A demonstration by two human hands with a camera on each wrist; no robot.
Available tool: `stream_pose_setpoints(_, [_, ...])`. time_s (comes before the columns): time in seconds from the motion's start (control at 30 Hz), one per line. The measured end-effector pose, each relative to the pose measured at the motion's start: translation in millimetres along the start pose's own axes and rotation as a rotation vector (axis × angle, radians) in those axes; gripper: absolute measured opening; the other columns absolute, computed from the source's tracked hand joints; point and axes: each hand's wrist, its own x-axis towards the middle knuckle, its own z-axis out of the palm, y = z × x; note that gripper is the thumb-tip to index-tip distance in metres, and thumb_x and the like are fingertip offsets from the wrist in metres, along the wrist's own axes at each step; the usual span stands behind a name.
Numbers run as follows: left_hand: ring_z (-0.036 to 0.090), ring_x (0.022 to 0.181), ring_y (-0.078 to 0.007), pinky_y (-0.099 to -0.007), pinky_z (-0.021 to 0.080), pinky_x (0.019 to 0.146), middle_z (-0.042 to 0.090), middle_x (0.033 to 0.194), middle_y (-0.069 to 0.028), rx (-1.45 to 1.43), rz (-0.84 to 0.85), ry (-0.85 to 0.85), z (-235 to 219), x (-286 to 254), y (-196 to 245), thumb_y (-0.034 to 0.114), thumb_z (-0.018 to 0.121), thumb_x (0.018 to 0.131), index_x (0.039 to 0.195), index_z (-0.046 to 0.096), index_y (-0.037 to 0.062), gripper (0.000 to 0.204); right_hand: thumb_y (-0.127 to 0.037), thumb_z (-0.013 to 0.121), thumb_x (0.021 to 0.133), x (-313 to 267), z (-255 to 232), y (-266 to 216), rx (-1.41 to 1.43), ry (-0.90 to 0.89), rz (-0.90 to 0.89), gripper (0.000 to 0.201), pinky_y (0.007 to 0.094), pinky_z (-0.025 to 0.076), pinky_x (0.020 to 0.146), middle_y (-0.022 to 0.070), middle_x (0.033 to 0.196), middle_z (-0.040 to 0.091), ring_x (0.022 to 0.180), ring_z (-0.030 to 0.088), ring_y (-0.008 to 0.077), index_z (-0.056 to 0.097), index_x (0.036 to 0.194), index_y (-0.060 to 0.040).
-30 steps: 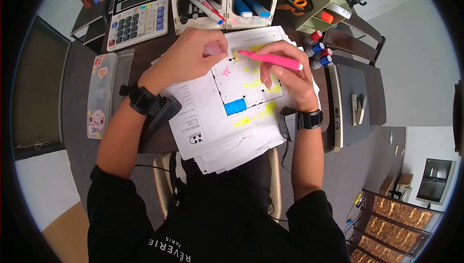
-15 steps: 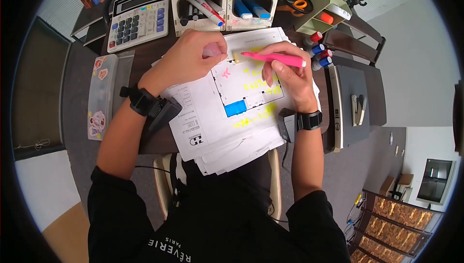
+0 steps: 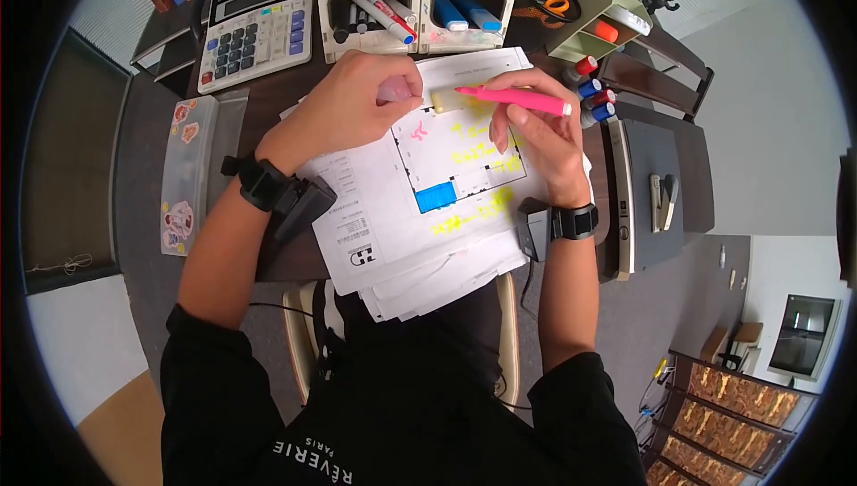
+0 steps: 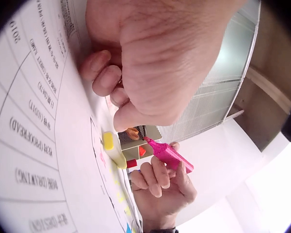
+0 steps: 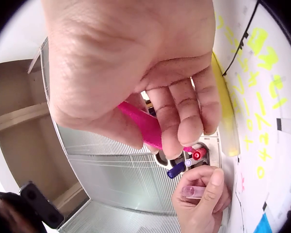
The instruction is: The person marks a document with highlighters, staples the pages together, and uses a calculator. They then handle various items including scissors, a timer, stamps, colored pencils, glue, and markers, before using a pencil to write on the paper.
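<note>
My right hand (image 3: 555,142) holds a pink highlighter (image 3: 527,99) between thumb and fingers, its uncapped tip pointing left above the paper. Curled fingers of my left hand (image 3: 344,102) grip a translucent pink cap (image 5: 191,191), whose open end shows in the right wrist view. Under the hands lies a stack of printed sheets (image 3: 353,218), the top one bearing a floor plan with yellow handwriting, a small pink mark and a blue-filled block (image 3: 436,196). A yellow highlighter (image 5: 226,111) lies on this sheet, between the hands and partly covered by the right one in the head view.
A pen organizer (image 3: 370,47) stands behind the papers, with a calculator (image 3: 259,35) to its left. A clear stickered case (image 3: 187,174) lies at the left. Several red and blue markers (image 3: 591,89) stand at right, near a grey device (image 3: 647,191) with a stapler (image 3: 662,202) on it.
My right hand has drifted slightly to the right, carrying the pink highlighter's tip farther from the left hand. The left hand stays in place with the cap.
</note>
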Motion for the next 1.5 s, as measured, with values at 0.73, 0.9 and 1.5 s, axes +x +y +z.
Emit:
stream_pose_setpoints(0.73, [0.062, 0.073, -0.0149, -0.0287, 0.050, 0.069, 0.067, 0.079, -0.0077, 0.010, 0.027, 0.016, 0.9, 0.7, -6.3, 0.009, 0.073, 0.088, 0.092, 0.067, 0.0012, 0.011, -0.019, 0.059, 0.101, 4.0, -9.4, 10.1, 0.168, 0.514, -0.142, 0.028, 0.0252, 0.035, 0.050, 0.0006, 0.060, 0.055, 0.049, 0.044, 0.0081, 0.069, 0.101, 0.0077])
stream_pose_setpoints(0.9, [0.063, 0.074, -0.0152, -0.0290, 0.051, 0.069, 0.067, 0.080, -0.0079, 0.006, 0.014, 0.004, 0.0, 0.5, -4.9, 0.009, 0.073, 0.087, 0.092, 0.067, 0.0017, 0.011, -0.019, 0.057, 0.102, 4.6, -15.0, 11.2, 0.251, 0.494, -0.144, 0.029, 0.0269, 0.033, 0.049, -0.0003, 0.057, 0.049, 0.047, 0.038, 0.0077, 0.067, 0.099, 0.0074])
stream_pose_setpoints(1.5, [0.062, 0.074, -0.0147, -0.0283, 0.050, 0.069, 0.066, 0.078, -0.0083, 0.024, 0.023, 0.016, 1.1, 1.1, -5.5, 0.010, 0.073, 0.088, 0.092, 0.066, 0.0007, 0.012, -0.021, 0.060, 0.095, 0.4, -6.7, 5.2, 0.137, 0.622, -0.134, 0.033, 0.0270, 0.036, 0.051, 0.0078, 0.060, 0.059, 0.049, 0.048, 0.0142, 0.067, 0.096, 0.0113])
